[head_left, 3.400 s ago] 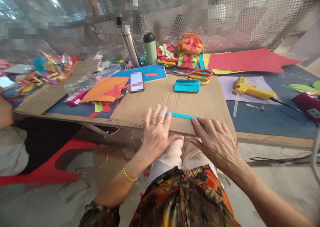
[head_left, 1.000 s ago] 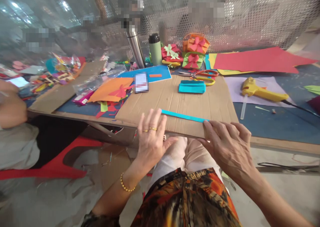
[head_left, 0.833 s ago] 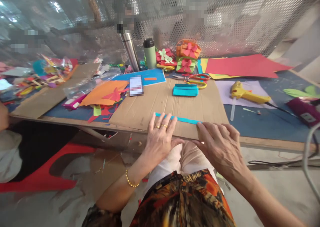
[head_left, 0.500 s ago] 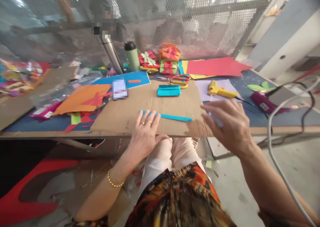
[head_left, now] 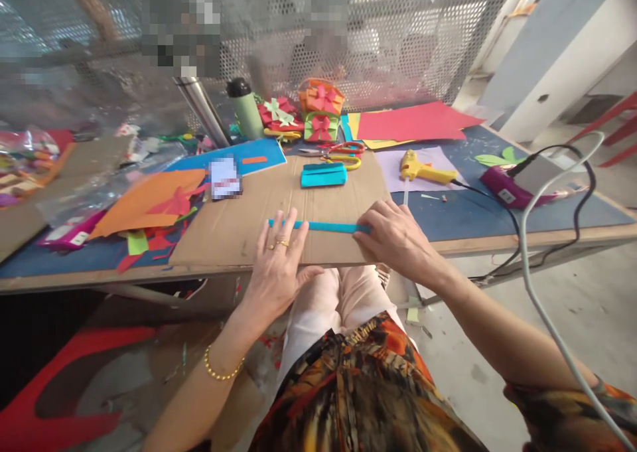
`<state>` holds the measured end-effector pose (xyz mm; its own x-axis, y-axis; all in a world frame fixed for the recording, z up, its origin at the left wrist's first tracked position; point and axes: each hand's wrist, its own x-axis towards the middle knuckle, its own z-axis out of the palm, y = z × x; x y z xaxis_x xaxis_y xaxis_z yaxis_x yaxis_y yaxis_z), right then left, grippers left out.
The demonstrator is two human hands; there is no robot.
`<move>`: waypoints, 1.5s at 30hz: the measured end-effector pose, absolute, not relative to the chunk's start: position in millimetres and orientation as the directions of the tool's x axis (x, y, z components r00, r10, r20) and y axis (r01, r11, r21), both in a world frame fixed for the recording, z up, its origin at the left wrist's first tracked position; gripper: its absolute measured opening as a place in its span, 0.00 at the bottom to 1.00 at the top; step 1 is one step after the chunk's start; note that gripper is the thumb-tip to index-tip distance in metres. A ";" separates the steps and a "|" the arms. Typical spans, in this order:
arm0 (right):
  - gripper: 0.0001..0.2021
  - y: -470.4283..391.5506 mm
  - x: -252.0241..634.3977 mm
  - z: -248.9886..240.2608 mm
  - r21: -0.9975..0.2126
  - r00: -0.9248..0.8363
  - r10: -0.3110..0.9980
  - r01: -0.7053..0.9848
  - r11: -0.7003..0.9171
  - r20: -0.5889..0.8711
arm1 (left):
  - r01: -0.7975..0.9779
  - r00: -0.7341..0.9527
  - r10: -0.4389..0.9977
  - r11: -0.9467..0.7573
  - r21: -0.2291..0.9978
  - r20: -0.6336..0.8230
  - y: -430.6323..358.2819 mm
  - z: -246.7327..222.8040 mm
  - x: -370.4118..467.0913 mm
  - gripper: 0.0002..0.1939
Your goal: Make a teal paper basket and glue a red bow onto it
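A narrow blue paper strip point(head_left: 331, 227) lies across the cardboard sheet point(head_left: 249, 239) in front of me. My left hand point(head_left: 279, 253) rests with fingers spread on the strip's left end. At the other end, my right hand point(head_left: 395, 239) has its fingers closed on the strip; its right tip is hidden under them. Just beyond the strip sits a folded blue paper piece point(head_left: 323, 175). Scissors point(head_left: 343, 156) with red and yellow handles lie behind that. A yellow glue gun point(head_left: 425, 171) rests on lilac paper to the right, its cord trailing off.
Orange paper point(head_left: 144, 203) and scraps lie left, near a phone point(head_left: 225, 178). At the back stand a green bottle point(head_left: 245, 112), a metal post point(head_left: 202, 110) and paper boxes point(head_left: 322, 110). Red sheets point(head_left: 418, 121) lie back right. A grey cable point(head_left: 527, 273) loops by my right arm.
My right hand has moved left and down from above the cardboard's right edge and closed on the strip's right end. My left hand stays on the left end. The view has shifted slightly.
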<state>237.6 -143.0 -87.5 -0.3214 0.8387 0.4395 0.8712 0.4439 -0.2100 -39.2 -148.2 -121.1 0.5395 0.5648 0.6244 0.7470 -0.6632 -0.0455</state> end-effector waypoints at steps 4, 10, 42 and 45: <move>0.05 -139.2 238.6 -81.6 -0.412 -0.295 0.875 0.793 0.449 0.384 | 0.725 0.510 0.499 -0.688 -0.038 0.701 -146.4 -101.7 -34.3 0.30; 0.04 -132.1 235.6 -52.3 -0.577 -0.400 0.829 0.595 0.559 0.391 | 0.680 0.566 0.673 -0.708 0.192 0.476 -122.7 -47.7 -9.5 0.12; 0.13 10.5 250.3 -14.4 -0.895 0.199 0.882 -0.044 0.443 0.427 | 0.402 0.319 0.854 -0.515 0.757 0.412 49.8 -17.3 32.1 0.16; 0.10 14.5 258.4 -13.2 -0.922 0.243 0.909 -0.106 0.372 0.338 | 0.601 0.279 0.922 -0.385 0.700 0.268 65.5 -32.4 9.9 0.10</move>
<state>258.4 14.5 -13.2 0.2429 0.9091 0.3385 -0.1059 0.3717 -0.9223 9.9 65.5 -32.4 0.2786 0.9222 0.2682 0.6008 -0.3852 0.7005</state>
